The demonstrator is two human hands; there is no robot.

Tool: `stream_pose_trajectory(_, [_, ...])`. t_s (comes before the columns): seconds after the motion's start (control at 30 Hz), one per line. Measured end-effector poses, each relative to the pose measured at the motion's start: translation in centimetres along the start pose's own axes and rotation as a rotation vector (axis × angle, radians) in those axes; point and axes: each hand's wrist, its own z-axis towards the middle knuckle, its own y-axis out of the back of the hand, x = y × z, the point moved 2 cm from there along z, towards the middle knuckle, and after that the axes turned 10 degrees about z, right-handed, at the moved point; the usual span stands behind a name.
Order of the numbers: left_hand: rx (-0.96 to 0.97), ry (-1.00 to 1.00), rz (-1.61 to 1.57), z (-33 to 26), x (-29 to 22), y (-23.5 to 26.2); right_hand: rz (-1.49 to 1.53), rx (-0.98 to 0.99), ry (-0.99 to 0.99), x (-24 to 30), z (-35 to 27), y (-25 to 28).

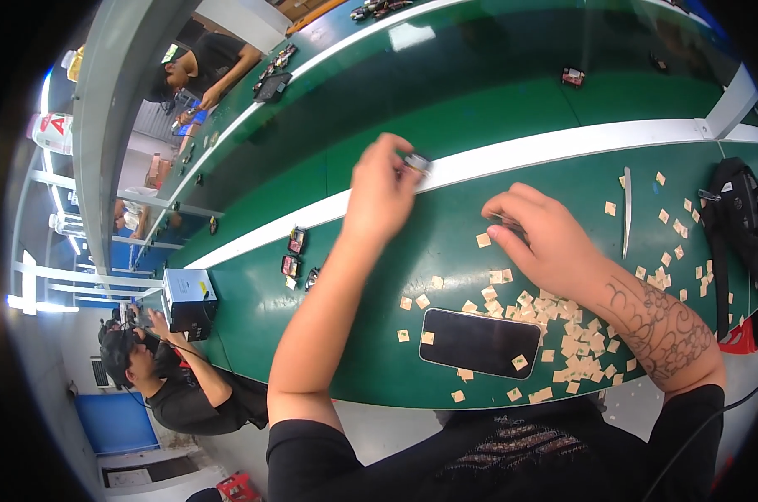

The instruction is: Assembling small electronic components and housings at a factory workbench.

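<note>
"What is around you?"

"You are in a workroom, at a green table (454,209) with a white strip (563,152) across it."

"What do you have?"

"A small silver thing (417,165). It is blurry, by the white strip. The fingers of your left hand (385,186) are pinching it."

"And your other hand?"

"Your right hand (554,247) is over the table with bent fingers. I can't tell if they hold anything. One little tan square (483,240) is just under them."

"What is near you?"

"Lots of tan squares (575,343) are in a messy pile, by your phone (479,345). Two more are on it. A thin silver tool (627,213) lies on your right, then a black bag (737,205)."

"And on your left?"

"Two small dark-and-red parts (289,266), a boxy machine (188,301) and a person in a cap (178,393)."
</note>
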Motion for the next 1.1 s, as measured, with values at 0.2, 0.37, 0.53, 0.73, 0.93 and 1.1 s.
stream_pose_trajectory(0.2, [-0.022,0.164,0.184,3.5,8.3,3.6,-0.021,0.041,0.051,-0.7,0.6,0.1])
stream_pose_trajectory(0.37, [0.238,0.134,0.428,0.8,10.5,10.1,-0.008,0.017,0.102,-1.2,0.9,1.3])
stream_pose_trajectory(0.53, [0.470,0.353,0.542,-5.3,14.9,14.3,-0.026,0.100,0.082,-0.9,1.7,1.3])
stream_pose_trajectory(0.73, [0.314,0.279,0.312,-6.5,13.2,11.9,0.047,0.051,0.038,-1.1,1.3,1.1])
stream_pose_trajectory(0.93, [0.292,-0.014,0.074,-5.5,3.1,5.5,-0.016,0.093,0.187,-0.6,1.2,0.7])
stream_pose_trajectory(1.1, [0.395,-0.287,-0.035,-7.3,-5.6,2.5,0.027,0.182,0.142,0.2,1.2,1.2])
